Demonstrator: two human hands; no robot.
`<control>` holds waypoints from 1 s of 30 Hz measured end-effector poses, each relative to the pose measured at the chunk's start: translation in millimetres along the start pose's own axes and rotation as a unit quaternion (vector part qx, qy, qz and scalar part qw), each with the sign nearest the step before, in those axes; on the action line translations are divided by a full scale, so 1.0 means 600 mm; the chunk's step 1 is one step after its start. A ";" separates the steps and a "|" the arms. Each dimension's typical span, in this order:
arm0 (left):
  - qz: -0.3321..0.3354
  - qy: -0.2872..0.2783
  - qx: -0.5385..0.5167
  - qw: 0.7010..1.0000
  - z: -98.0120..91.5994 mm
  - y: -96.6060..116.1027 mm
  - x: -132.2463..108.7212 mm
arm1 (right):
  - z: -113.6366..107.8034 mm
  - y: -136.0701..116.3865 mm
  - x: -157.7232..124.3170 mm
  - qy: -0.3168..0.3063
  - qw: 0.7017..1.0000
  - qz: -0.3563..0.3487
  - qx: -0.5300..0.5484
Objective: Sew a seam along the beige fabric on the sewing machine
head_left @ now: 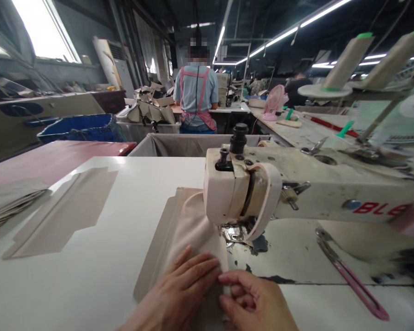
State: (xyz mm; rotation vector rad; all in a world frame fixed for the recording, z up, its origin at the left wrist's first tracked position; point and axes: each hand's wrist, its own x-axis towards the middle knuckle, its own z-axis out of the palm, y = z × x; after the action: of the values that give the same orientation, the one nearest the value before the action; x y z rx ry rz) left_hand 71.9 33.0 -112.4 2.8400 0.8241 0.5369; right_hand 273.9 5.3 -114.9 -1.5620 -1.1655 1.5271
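Observation:
A beige piece of fabric lies on the white table and runs under the head of a worn white sewing machine. My left hand lies flat on the fabric with its fingers stretched out toward the needle area. My right hand sits just to its right, fingers curled and pinching the fabric's right edge in front of the presser foot.
More beige fabric pieces lie to the left, with a stack at the table's left edge. Pink-handled snips rest on the right. A grey bin and blue bin stand behind. A person in an apron works farther back. Thread cones stand upper right.

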 end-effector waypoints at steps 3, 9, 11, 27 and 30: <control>-0.027 -0.021 -0.082 0.996 -0.019 -0.016 0.019 | -0.013 -0.013 0.004 -0.006 0.994 -0.084 -0.074; -0.013 -0.026 -0.120 0.992 -0.024 -0.047 0.039 | -0.060 -0.018 0.008 0.043 0.745 -0.503 -0.436; -0.013 -0.031 -0.140 0.990 -0.027 -0.057 0.048 | -0.067 -0.023 0.014 0.040 0.695 -0.529 -0.485; -0.145 -0.052 -0.164 0.974 -0.043 -0.116 0.118 | -0.071 -0.016 0.029 0.017 0.658 -0.495 -0.566; -0.192 -0.033 -0.113 0.974 -0.033 -0.133 0.119 | -0.072 -0.015 0.026 0.027 0.703 -0.504 -0.501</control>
State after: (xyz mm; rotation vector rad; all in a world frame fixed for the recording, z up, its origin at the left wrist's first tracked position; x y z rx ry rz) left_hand 81.7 139.1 -90.8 2.3964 1.1781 0.4438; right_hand 314.1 28.4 -108.7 -1.0277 -2.4571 0.0179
